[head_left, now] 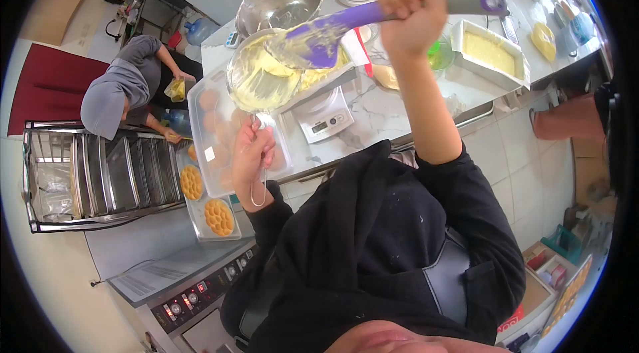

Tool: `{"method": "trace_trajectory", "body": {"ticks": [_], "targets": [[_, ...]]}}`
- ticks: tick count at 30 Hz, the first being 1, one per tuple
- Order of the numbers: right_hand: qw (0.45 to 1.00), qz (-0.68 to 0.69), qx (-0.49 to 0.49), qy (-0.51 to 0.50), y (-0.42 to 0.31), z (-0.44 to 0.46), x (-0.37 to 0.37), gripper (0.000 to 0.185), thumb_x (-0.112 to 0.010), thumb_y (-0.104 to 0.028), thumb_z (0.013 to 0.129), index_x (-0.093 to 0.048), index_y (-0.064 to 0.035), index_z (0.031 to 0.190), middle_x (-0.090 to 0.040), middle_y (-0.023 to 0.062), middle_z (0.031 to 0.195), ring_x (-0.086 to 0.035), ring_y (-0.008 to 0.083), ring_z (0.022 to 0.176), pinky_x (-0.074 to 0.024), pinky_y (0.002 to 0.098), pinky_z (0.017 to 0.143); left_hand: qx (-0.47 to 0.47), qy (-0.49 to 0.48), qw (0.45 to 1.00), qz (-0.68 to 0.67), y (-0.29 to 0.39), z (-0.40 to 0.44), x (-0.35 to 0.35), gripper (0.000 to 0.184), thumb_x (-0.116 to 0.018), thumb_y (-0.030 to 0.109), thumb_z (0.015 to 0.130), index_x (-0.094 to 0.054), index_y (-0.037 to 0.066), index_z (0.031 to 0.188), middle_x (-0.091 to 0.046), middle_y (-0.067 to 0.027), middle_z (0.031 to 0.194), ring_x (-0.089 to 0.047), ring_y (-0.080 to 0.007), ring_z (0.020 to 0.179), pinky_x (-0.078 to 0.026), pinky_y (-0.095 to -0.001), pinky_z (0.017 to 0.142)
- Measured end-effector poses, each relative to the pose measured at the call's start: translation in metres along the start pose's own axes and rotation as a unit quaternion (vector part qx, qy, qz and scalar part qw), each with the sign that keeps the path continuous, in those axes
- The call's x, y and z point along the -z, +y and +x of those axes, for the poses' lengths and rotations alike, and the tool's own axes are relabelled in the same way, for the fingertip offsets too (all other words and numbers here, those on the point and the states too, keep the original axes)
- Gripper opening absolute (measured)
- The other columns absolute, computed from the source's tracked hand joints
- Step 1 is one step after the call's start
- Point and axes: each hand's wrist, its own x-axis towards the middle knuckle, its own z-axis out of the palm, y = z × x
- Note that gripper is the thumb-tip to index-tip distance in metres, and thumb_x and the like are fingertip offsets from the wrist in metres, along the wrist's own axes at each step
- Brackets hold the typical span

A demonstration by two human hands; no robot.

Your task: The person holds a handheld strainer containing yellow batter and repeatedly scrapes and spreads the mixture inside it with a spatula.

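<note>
Right hand [416,17], upper centre: fist closed round the grey handle [469,1] of a purple spatula [349,18] (blade smeared pale yellow), blade over the bowl. Left hand [253,151], left of centre: fingers curled round a thin metal loop handle [258,206]. Round metal bowl [256,90], batter-coated inside, upper centre-left. White digital scale [324,117] just right. Farther, upper left: grey-capped co-worker [130,80] holding a small yellow-filled container [176,89].

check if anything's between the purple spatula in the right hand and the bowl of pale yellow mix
Nothing visible stands between them: the purple spatula, gripped in the right hand, has its smeared blade overlapping the bowl in this view.
</note>
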Motion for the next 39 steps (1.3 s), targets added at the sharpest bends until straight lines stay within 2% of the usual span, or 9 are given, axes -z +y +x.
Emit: {"method": "trace_trajectory", "body": {"ticks": [1,6,9,13,16,22,32,35,39], "targets": [[0.998,0.007,0.013,0.064,-0.007,0.001,0.002,0.04,-0.043,-0.034,0.086,-0.029,-0.011,0.057,-0.02,-0.0029,0.046,-0.02,0.0088,0.041,-0.0219,0.0246,0.044,-0.001,0.0,1.0,-0.003,0.001,0.0,0.001,0.019,-0.052,0.011,0.079,-0.034,0.01,0.084,-0.036,0.0019,0.052,-0.034,-0.0051,0.034,-0.025,-0.0161,0.032],[0.989,0.006,0.096,0.112,-0.037,0.003,0.049,0.042,-0.044,-0.039,0.085,-0.025,-0.0127,0.058,-0.021,-0.0032,0.048,-0.02,0.0091,0.042,-0.0225,0.0243,0.045,-0.025,0.0,0.999,-0.029,0.003,0.001,0.007,0.018,-0.051,0.009,0.08,-0.033,0.011,0.082,-0.036,0.0019,0.051,-0.033,-0.0051,0.033,-0.024,-0.0157,0.032],[0.979,-0.016,0.105,0.172,-0.032,-0.005,0.065,0.04,-0.042,-0.037,0.086,-0.027,-0.0128,0.059,-0.021,-0.003,0.048,-0.02,0.009,0.042,-0.0223,0.0242,0.045,-0.018,-0.017,0.999,-0.038,0.01,-0.002,0.01,0.018,-0.05,0.008,0.08,-0.032,0.012,0.081,-0.035,0.002,0.051,-0.033,-0.0047,0.033,-0.024,-0.0158,0.03],[0.972,-0.018,0.062,0.226,-0.001,-0.019,0.074,0.038,-0.041,-0.034,0.087,-0.028,-0.013,0.059,-0.022,-0.0025,0.047,-0.023,0.0094,0.042,-0.026,0.0256,0.045,0.003,-0.064,0.997,-0.034,0.021,-0.004,0.011,0.019,-0.051,0.007,0.079,-0.032,0.012,0.081,-0.033,0.0027,0.051,-0.031,-0.0039,0.033,-0.025,-0.0151,0.029],[0.965,0.014,0.026,0.262,0.03,-0.03,0.084,0.037,-0.04,-0.034,0.088,-0.029,-0.0141,0.058,-0.021,-0.0028,0.047,-0.02,0.01,0.043,-0.0251,0.026,0.046,0.006,-0.109,0.993,-0.049,0.025,-0.001,0.006,0.019,-0.051,0.006,0.079,-0.032,0.012,0.081,-0.032,0.0028,0.052,-0.029,-0.0035,0.033,-0.026,-0.0145,0.029],[0.92,0.133,-0.039,0.366,0.06,-0.036,0.099,0.037,-0.041,-0.035,0.087,-0.028,-0.0144,0.059,-0.023,-0.0035,0.049,-0.024,0.0086,0.041,-0.0256,0.024,0.043,0.005,-0.146,0.989,-0.031,0.023,0.007,-0.001,0.019,-0.052,0.007,0.078,-0.033,0.01,0.082,-0.033,0.0025,0.054,-0.03,-0.003,0.037,-0.027,-0.0151,0.029],[0.918,0.147,-0.019,0.368,0.045,-0.038,0.11,0.036,-0.039,-0.034,0.088,-0.029,-0.0149,0.059,-0.023,-0.004,0.048,-0.023,0.0079,0.04,-0.0249,0.0231,0.042,-0.019,-0.145,0.989,0.019,0.024,0.012,-0.013,0.02,-0.051,0.008,0.078,-0.033,0.007,0.085,-0.033,0.0019,0.052,-0.031,-0.0037,0.035,-0.028,-0.0156,0.03],[0.925,0.151,-0.004,0.349,0.019,-0.028,0.118,0.035,-0.037,-0.033,0.088,-0.029,-0.0144,0.06,-0.023,-0.0039,0.047,-0.023,0.0081,0.04,-0.025,0.0234,0.042,-0.011,-0.18,0.983,0.022,0.031,0.015,-0.031,0.02,-0.051,0.008,0.078,-0.032,0.007,0.084,-0.033,0.0017,0.051,-0.031,-0.0038,0.036,-0.028,-0.0157,0.03],[0.922,0.141,0.047,0.356,-0.041,-0.004,0.13,0.035,-0.037,-0.032,0.089,-0.029,-0.0141,0.06,-0.022,-0.0039,0.047,-0.023,0.0083,0.04,-0.025,0.0237,0.042,-0.029,-0.216,0.975,0.036,0.039,0.024,-0.087,0.021,-0.051,0.007,0.079,-0.03,0.006,0.084,-0.033,0.0021,0.05,-0.031,-0.0044,0.035,-0.027,-0.0162,0.03]]}}
